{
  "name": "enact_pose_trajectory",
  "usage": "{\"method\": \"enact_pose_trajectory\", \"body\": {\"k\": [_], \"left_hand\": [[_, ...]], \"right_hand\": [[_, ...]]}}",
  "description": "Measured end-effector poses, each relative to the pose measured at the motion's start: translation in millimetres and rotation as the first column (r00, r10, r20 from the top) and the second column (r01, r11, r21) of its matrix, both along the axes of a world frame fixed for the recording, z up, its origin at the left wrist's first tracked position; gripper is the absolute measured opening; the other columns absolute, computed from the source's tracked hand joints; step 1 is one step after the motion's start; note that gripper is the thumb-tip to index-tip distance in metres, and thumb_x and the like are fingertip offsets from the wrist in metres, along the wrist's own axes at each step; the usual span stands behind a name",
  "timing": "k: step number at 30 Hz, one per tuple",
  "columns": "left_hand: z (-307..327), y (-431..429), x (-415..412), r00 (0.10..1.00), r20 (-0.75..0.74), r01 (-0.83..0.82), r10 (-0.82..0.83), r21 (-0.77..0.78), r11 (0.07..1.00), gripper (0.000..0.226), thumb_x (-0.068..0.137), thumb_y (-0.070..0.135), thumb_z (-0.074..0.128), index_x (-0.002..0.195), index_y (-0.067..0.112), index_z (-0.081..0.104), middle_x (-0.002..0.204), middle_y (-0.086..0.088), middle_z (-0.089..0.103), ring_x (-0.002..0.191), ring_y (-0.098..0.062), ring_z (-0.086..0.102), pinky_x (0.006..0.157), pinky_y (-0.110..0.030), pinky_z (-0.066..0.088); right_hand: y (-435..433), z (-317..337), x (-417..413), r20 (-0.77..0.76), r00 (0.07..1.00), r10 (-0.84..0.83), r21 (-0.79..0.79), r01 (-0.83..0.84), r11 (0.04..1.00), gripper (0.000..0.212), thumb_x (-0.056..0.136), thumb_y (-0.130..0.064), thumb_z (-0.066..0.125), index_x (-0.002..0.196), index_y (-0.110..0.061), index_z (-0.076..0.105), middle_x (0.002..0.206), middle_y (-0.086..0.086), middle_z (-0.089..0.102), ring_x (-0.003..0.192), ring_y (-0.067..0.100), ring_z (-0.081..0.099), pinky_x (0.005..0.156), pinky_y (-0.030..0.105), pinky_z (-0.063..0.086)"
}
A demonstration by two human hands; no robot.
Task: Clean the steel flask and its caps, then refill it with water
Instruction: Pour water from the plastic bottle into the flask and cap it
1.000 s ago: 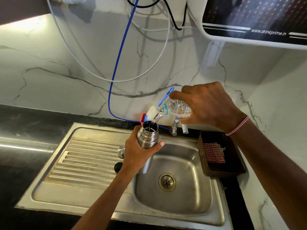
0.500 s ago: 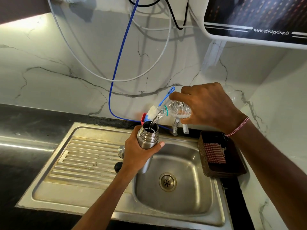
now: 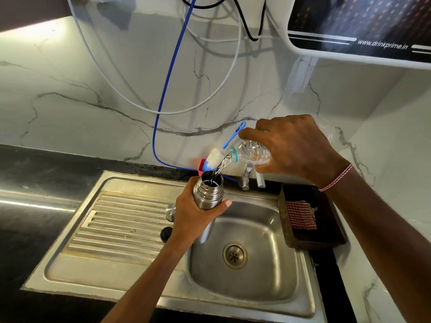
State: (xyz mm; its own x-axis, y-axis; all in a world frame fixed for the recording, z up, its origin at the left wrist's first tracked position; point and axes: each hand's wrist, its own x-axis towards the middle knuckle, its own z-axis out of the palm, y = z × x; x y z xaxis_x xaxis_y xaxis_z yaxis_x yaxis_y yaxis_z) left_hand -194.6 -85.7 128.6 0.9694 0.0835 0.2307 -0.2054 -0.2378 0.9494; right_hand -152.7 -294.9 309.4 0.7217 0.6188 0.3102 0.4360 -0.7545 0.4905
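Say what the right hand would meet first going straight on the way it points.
The right hand points its bottle down-left; likely first is the open rim of the flask, held in the left hand; depth unclear.

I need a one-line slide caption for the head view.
Left hand holds the steel flask over the sink while the right hand pours water into it from a plastic bottle.

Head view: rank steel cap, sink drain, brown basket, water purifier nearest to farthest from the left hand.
1. Steel cap, beside the left hand.
2. Sink drain, lower right.
3. Brown basket, farther right.
4. Water purifier, upper right.
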Motion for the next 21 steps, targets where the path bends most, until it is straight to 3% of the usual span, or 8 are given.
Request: {"method": "enact_pose_trajectory", "body": {"k": [4,9,16,21], "left_hand": [[0.7,-0.3,-2.3,1.0,0.004,0.006,-0.006,-0.005,1.0,0.072,0.06,0.046,0.091,0.12,0.022,0.06,0.106,0.012,0.072,0.095,-0.004,0.07,0.079,-0.018,0.057],[-0.3,-0.4,-3.5,1.0,0.001,0.008,-0.008,-0.007,1.0,0.067,0.063,0.03,0.096,0.119,0.018,0.061,0.104,0.01,0.072,0.094,-0.002,0.069,0.077,-0.011,0.053],[-0.1,-0.6,-5.3,1.0,0.01,0.006,-0.006,-0.011,1.0,0.067,0.063,0.028,0.096,0.119,0.024,0.06,0.105,0.014,0.072,0.095,-0.001,0.069,0.077,-0.011,0.052],[-0.3,-1.0,-5.1,1.0,0.013,0.007,-0.007,-0.009,1.0,0.066,0.063,0.028,0.096,0.117,0.029,0.058,0.104,0.017,0.071,0.096,0.002,0.068,0.078,-0.009,0.052]], "right_hand": [[-0.4,-0.1,-1.0,0.003,1.0,0.007,0.004,-0.007,1.0,0.067,0.065,-0.06,0.081,0.123,-0.033,0.063,0.093,-0.002,0.069,0.073,0.025,0.067,0.059,0.029,0.033],[0.4,-1.3,-1.1,0.002,1.0,0.03,0.012,-0.03,0.999,0.065,0.066,-0.061,0.081,0.122,-0.033,0.064,0.093,-0.004,0.071,0.073,0.025,0.067,0.06,0.028,0.031],[0.9,-1.4,-1.0,0.016,0.999,0.04,0.013,-0.04,0.999,0.066,0.065,-0.062,0.081,0.121,-0.031,0.065,0.091,-0.005,0.071,0.07,0.025,0.067,0.062,0.027,0.03],[0.3,-2.5,0.7,0.005,0.999,0.048,0.024,-0.048,0.999,0.063,0.065,-0.059,0.081,0.119,-0.033,0.063,0.088,-0.006,0.068,0.07,0.025,0.065,0.06,0.029,0.038]]}}
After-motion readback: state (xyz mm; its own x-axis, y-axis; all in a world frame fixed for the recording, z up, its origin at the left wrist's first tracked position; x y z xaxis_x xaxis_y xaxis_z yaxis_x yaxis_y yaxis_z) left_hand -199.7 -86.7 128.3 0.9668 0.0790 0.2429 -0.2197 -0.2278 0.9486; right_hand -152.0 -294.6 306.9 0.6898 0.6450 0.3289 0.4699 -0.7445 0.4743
